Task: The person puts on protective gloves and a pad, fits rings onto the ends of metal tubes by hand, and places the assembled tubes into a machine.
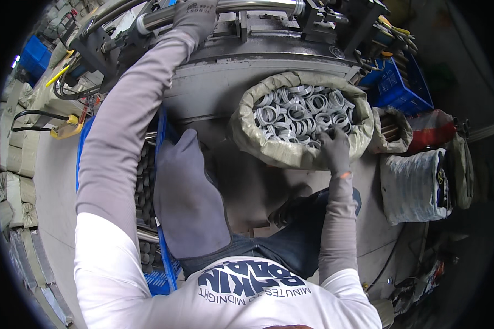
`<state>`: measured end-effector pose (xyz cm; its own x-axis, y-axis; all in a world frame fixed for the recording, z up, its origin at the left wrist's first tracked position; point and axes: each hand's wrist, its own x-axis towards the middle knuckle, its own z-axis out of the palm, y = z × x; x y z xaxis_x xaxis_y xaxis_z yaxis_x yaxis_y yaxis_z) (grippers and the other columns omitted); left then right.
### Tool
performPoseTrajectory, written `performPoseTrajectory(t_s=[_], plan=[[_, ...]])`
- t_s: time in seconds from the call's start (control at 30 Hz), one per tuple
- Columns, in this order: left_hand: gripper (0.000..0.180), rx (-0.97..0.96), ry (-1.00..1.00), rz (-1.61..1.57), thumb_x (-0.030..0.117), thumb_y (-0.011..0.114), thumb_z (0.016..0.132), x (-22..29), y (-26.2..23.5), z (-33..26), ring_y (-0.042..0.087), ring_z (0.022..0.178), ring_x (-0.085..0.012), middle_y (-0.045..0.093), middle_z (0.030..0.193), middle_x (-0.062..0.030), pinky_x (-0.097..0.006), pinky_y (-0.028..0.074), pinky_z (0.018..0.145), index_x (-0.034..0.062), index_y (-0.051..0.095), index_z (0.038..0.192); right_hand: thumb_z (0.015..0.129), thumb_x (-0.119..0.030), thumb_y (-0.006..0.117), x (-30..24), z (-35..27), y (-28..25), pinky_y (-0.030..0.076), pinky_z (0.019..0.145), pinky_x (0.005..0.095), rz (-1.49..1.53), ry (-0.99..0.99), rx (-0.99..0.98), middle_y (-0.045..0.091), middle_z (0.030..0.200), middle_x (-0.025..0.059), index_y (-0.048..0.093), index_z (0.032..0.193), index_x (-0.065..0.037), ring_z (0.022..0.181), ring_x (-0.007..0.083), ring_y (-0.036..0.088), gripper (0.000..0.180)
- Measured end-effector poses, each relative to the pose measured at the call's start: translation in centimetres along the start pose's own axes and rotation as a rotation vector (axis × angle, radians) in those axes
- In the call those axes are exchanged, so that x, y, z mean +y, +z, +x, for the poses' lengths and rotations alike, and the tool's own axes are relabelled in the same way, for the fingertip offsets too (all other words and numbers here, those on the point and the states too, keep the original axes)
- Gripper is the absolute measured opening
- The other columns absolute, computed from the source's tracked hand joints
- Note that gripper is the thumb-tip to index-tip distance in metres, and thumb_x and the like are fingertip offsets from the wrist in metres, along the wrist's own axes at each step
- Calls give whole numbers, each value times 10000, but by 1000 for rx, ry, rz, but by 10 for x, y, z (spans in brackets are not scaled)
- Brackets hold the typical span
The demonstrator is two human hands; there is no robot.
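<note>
My left hand (pixel 195 19), in a grey glove, is closed over a shiny metal tube (pixel 241 6) that lies across the machine at the top; its fingertips are partly out of sight. A pale ring is fitted round the tube on either side of this hand. On the right, my gloved right hand (pixel 336 147) reaches over the near rim of a large woven sack (pixel 247 140). The sack is filled with loose light-grey rings (pixel 297 112). The right fingers are bent and drawn together among the rings, and what is between them is hidden.
A long blue crate (pixel 162 241) with dark tubes stands left of my legs. Beyond the sack are a blue crate (pixel 403 90), a smaller sack of tubes (pixel 389 129) and a white bundle (pixel 414 186). Wrapped packages (pixel 22 189) line the far left. The machine bed (pixel 269 49) runs across the top.
</note>
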<state>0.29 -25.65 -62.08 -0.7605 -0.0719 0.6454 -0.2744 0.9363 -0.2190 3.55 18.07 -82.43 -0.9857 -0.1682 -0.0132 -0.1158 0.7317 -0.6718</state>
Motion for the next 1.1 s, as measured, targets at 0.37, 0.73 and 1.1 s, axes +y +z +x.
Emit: performPoseTrajectory(t_s=[0.37, 0.73, 1.1], plan=[[497, -354, -17, 78, 135, 727, 819, -29, 101, 57, 669, 1259, -305, 642, 1433, -160, -455, 536, 1033, 140, 669, 1313, 1076, -271, 535, -50, -13, -24, 516, 952, 285, 688, -208, -269, 713, 1260, 119, 616, 1439, 24, 1076, 174, 663, 475], [442, -246, 143, -415, 134, 722, 842, -79, -51, -260, 595, 1265, -371, 663, 1315, -146, -526, 430, 1131, 92, 673, 1280, 963, -82, 662, -45, -19, -13, 512, 980, 326, 1014, -269, -328, 607, 1378, 126, 615, 1379, 18, 1153, 201, 616, 431], [337, -602, -136, -94, 124, 677, 849, -251, -134, -535, 608, 1214, -360, 679, 1237, -143, -492, 464, 1078, 65, 691, 1181, 978, 14, 658, -93, -69, 7, 562, 923, 316, 368, -654, -123, 650, 1270, 87, 520, 1468, 4, 1115, 196, 658, 509]])
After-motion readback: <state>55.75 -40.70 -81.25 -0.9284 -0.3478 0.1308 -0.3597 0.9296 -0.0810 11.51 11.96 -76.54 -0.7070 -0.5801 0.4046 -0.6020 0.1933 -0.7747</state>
